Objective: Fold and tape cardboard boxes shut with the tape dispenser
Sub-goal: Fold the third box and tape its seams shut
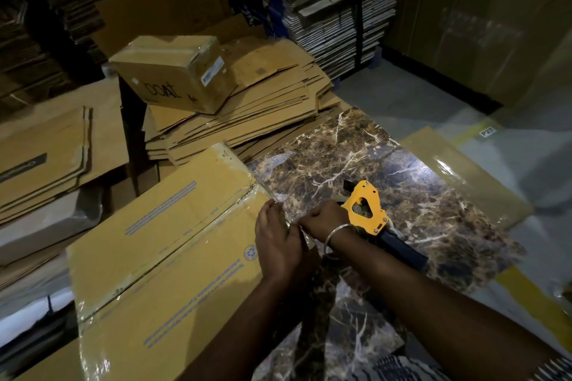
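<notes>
Box, flattened and taped along its centre seam, lay across the left edge of the marble tabletop, its right end under both hands. Left hand rested on that end with fingers relaxed; right hand, just beside it, pinched a clear tape strip. Yellow tape dispenser lay on the tabletop, touching the right wrist.
</notes>
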The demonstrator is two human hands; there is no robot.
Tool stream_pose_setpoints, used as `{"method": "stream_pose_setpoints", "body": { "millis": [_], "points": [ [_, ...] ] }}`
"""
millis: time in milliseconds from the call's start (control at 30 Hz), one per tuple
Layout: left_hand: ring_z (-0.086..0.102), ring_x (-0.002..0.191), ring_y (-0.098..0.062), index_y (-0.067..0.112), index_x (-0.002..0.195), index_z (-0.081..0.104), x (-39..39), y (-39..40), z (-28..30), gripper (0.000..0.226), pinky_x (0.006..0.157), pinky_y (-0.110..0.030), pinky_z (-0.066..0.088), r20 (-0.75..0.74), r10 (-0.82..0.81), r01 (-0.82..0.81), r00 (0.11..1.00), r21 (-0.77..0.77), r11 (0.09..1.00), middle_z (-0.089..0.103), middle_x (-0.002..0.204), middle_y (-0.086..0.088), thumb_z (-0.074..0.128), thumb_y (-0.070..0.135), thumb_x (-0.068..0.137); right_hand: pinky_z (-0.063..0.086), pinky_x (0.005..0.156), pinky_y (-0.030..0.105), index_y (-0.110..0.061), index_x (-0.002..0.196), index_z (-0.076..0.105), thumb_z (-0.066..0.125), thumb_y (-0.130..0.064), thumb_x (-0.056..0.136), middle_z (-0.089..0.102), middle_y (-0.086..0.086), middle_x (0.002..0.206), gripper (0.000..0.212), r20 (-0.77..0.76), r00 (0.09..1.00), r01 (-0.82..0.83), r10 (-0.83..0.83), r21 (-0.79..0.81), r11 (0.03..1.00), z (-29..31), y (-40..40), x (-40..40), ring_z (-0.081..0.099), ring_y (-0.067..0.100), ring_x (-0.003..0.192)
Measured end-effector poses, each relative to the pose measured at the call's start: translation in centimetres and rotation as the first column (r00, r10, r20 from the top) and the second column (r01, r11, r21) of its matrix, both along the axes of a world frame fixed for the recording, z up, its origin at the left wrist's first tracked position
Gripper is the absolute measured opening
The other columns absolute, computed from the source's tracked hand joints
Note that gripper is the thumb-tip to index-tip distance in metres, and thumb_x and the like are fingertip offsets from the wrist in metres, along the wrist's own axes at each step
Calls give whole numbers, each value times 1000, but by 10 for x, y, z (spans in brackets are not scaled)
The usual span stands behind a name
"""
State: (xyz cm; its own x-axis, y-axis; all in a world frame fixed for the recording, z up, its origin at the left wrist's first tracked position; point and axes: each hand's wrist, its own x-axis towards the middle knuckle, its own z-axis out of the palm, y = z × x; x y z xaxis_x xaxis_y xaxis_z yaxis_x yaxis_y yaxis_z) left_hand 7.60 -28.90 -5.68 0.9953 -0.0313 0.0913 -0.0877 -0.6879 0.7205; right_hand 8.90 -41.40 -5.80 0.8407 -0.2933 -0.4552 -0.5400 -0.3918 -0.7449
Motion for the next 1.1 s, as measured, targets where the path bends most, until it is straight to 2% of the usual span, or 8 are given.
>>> {"method": "stream_pose_setpoints", "body": {
  "millis": [200,433,533,700,833,900,1000,1100],
  "points": [
    [47,128,-25,10,131,56,-2,0,1,51,106,-39,41,-1,1,-1,1000,-31,1000,51,141,-4,54,22,81,56,71,37,-18,58,63,86,-20,76,70,10,75,30,-5,992,125,-125,104,987,-7,-3,6,69,31,81],
    [48,126,-27,9,134,53,-2,0,4,54,105,-41,42,-10,6,-6,1000,-48,999,52,139,-6,52,24,81,54,65,37,-6,72,64,71,-46,87,65,12,67,44,-86,993,96,-77,238,967,-1,4,18,64,28,64],
    [48,125,-25,10,139,47,-1,-1,4,55,103,-39,43,-11,7,-8,1000,-18,1000,52,139,-6,57,16,86,33,48,29,-10,84,52,56,-35,100,50,8,58,30,-188,976,210,-113,651,729,9,7,19,41,19,47],
    [49,123,-25,10,144,47,0,-1,6,60,94,-28,40,-41,10,-12,999,-48,999,53,139,-6,53,12,84,24,42,25,-22,93,44,48,-28,105,49,8,74,14,-143,969,238,-202,760,604,-7,10,16,37,15,40],
    [44,114,-3,9,142,51,-2,2,12,71,89,-12,33,-62,50,-62,997,-204,977,52,131,6,44,15,72,40,54,27,-18,104,48,44,-10,106,56,10,109,9,39,922,184,-384,830,526,-20,13,1,54,19,65],
    [45,112,4,7,139,53,-3,3,11,68,90,-4,35,-49,54,-66,997,-276,959,53,132,5,44,11,72,46,65,21,-18,124,48,41,-14,107,53,4,128,19,104,927,129,-360,814,567,-24,17,-2,60,18,100],
    [54,118,-10,3,132,57,-2,11,4,62,103,-22,43,-10,72,-71,997,-299,952,60,131,-6,43,6,72,40,98,10,-19,147,35,24,-25,111,34,2,153,38,179,978,-63,-105,737,673,-28,26,2,29,18,146],
    [58,121,-24,6,129,58,3,22,4,54,103,-25,43,-34,43,-51,998,-285,957,62,128,-8,45,8,77,20,111,14,-15,157,24,25,-39,110,23,1,163,53,179,984,-132,18,651,748,-30,31,0,19,14,152]
  ]
}}
